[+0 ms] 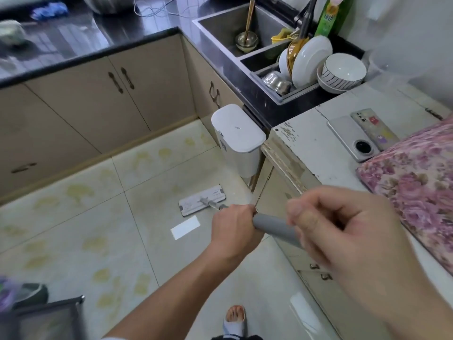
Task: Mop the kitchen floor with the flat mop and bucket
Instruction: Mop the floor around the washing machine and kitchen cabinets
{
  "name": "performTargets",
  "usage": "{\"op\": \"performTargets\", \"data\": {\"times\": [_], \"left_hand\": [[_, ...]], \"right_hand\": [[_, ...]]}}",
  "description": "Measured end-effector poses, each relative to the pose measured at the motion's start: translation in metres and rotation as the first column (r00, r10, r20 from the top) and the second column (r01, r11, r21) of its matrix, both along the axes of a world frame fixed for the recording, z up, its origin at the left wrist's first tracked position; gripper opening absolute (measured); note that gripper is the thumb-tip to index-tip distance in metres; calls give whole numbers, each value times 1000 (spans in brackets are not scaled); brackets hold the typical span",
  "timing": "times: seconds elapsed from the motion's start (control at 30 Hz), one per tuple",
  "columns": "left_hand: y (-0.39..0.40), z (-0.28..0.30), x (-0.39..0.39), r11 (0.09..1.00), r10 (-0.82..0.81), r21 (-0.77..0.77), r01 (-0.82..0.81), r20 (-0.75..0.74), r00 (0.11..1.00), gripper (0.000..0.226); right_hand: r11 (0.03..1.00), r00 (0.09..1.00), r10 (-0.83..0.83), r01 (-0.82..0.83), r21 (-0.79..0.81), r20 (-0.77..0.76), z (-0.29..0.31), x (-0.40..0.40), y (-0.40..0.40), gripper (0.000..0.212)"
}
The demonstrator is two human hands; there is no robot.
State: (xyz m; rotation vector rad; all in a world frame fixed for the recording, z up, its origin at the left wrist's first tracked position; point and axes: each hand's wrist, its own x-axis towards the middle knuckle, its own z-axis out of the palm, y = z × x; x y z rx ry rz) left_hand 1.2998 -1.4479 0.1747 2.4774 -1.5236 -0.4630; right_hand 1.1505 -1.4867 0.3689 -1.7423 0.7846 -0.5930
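The flat mop's white head (201, 200) lies flat on the pale tiled floor (98, 217), just in front of a white lidded bin (237, 138). Its grey handle (272, 225) runs back toward me. My left hand (234, 229) grips the handle lower down. My right hand (343, 231) grips the handle's upper end, close to the camera. A mop bucket does not show clearly; a dark container (46, 320) sits at the bottom left corner.
Beige cabinets (122, 99) with a black counter line the far side and corner. A sink (247, 28) and a rack of dishes (316, 65) sit at the right. A worn white cabinet (311, 143) carries two phones and floral cloth. My sandalled foot (234, 320) stands below.
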Motion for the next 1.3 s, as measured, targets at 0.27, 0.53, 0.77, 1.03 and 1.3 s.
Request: {"op": "performTargets", "data": {"times": [0.27,0.53,0.77,1.03,1.3], "left_hand": [[34,18,41,994,110,-14,-111,-70,991,10],[46,-69,121,977,169,148,-151,-116,979,27],[16,-122,173,956,248,192,-223,-121,961,24],[85,-97,2,992,127,1,-127,-65,990,43],[149,-29,-236,818,223,-289,-498,-639,736,20]], "right_hand": [[997,964,80,-76,-25,254,20,54,17,37],[994,994,104,-104,-26,32,-116,96,57,43],[997,997,-73,73,-2,20,-184,139,39,44],[984,987,-156,159,77,-49,-117,-27,103,61],[937,941,-337,338,87,-30,-11,-198,169,44]]}}
